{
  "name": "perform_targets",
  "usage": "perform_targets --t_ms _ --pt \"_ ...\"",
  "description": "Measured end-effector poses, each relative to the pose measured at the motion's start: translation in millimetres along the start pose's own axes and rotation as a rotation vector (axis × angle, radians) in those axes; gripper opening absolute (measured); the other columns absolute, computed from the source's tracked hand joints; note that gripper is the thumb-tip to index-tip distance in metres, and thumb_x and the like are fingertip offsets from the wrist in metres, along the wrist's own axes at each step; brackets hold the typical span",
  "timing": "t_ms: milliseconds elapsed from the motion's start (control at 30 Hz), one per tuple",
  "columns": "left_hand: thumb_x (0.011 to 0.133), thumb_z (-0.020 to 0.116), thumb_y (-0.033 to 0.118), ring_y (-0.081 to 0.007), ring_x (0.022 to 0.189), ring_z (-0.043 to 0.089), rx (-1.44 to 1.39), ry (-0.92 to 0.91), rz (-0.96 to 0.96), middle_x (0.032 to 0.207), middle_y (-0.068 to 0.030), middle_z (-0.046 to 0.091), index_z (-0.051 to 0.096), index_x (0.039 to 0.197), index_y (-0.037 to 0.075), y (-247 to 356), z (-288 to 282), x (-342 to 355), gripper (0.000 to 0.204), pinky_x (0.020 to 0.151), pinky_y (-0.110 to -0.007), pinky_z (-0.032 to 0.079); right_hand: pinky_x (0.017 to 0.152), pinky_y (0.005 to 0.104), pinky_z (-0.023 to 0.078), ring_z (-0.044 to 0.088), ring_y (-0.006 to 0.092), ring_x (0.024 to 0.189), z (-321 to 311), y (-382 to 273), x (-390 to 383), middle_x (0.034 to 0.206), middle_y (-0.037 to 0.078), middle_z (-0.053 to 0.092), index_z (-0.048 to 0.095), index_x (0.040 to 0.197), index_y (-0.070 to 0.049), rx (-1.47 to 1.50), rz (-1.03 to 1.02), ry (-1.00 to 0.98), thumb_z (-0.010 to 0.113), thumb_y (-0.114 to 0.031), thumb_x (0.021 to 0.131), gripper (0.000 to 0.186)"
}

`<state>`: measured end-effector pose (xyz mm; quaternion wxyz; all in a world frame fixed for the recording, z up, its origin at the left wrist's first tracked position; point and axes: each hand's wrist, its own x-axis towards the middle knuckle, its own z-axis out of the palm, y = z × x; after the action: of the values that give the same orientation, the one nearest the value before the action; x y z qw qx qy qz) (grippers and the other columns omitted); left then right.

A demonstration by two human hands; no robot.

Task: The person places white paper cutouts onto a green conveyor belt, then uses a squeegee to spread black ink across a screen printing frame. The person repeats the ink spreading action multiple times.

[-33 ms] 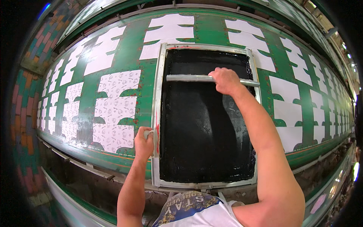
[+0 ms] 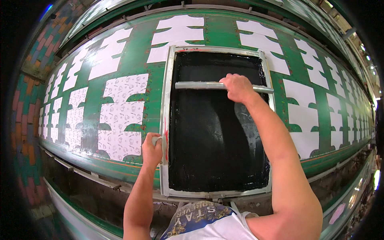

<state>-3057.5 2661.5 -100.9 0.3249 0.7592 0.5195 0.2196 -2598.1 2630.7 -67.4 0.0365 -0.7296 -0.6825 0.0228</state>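
A printing screen (image 2: 164, 100) with a pale metal frame and a dark, ink-covered mesh lies on the green table. My right hand (image 2: 239, 87) is closed over the middle of a silvery squeegee bar (image 2: 196, 85), which spans the screen crosswise near its far end. At the frame's near left side, my left hand (image 2: 152, 150) is wrapped around a pale grip (image 2: 163, 149) fixed to the frame. Left of the screen lie white fabric pieces (image 2: 121, 120) printed with small drawings. What lies under the screen is hidden.
The long green table (image 2: 158, 116) carries rows of unprinted white fabric pieces (image 2: 301, 116) to the right and along the far side. A metal rail (image 2: 84, 173) runs along the near edge. More tables stand beyond and behind, with coloured floor bricks (image 2: 25, 132) at the left.
The squeegee and my right hand have moved very slightly toward me. My left hand stays on the grip.
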Motion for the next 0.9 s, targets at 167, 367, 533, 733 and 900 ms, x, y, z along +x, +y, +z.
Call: perform_targets --t_ms 167,367,533,733,900 --pt "0.1 0.071 0.007 -0.0435 0.093 0.075 -0.026 -0.002 0.009 0.1 -0.0247 0.076 0.069 0.118 0.006 -10.1 4.5 7.4 0.018 0.086 -0.049 0.057 0.093 0.0496 0.062 0.074 0.0343 0.108 -8.2 -52.6 -76.0 0.111 0.011 0.073 0.078 0.118 -0.016 -0.001 0.006 -0.015 0.071 -0.005 0.085 0.036" --pt "0.099 0.071 0.012 -0.0477 0.102 0.075 -0.013 0.024 0.063 0.107 -0.0272 0.077 0.07 0.119 0.007 -18.3 7.2 7.9 0.021 0.091 -0.052 0.058 0.091 0.0485 0.06 0.073 0.0323 0.107 -10.9 -131.9 -185.1 0.111 0.011 0.072 0.077 0.121 -0.016 0.024 0.016 -0.016 0.071 -0.004 0.086 0.037" --pt "0.099 0.071 0.013 -0.047 0.103 0.076 0.017 0.015 0.014 0.107 -0.0268 0.078 0.071 0.12 0.008 -14.1 6.6 8.2 0.022 0.091 -0.054 0.058 0.089 0.0484 0.057 0.071 0.0337 0.108 -11.1 -195.9 -265.4 0.109 0.009 0.071 0.077 0.122 -0.014 0.07 0.057 -0.022 0.071 -0.004 0.084 0.04" --pt "0.099 0.069 0.016 -0.0469 0.106 0.076 0.011 -0.013 -0.043 0.11 -0.0267 0.079 0.071 0.123 0.01 -9.0 4.4 6.1 0.025 0.094 -0.053 0.058 0.09 0.0476 0.055 0.07 0.0328 0.107 -15.9 -250.9 -334.3 0.11 0.008 0.071 0.076 0.124 -0.014 0.08 0.054 -0.029 0.073 -0.003 0.082 0.044" --pt "0.098 0.068 0.019 -0.0466 0.109 0.076 0.052 -0.005 -0.053 0.113 -0.0262 0.079 0.072 0.124 0.011 -7.0 2.4 4.1 0.027 0.097 -0.054 0.058 0.098 0.0493 0.054 0.066 0.0346 0.118 -18.7 -260.1 -352.0 0.121 0.011 0.069 0.071 0.132 -0.011 0.048 -0.012 -0.098 0.079 -0.001 0.077 0.057"
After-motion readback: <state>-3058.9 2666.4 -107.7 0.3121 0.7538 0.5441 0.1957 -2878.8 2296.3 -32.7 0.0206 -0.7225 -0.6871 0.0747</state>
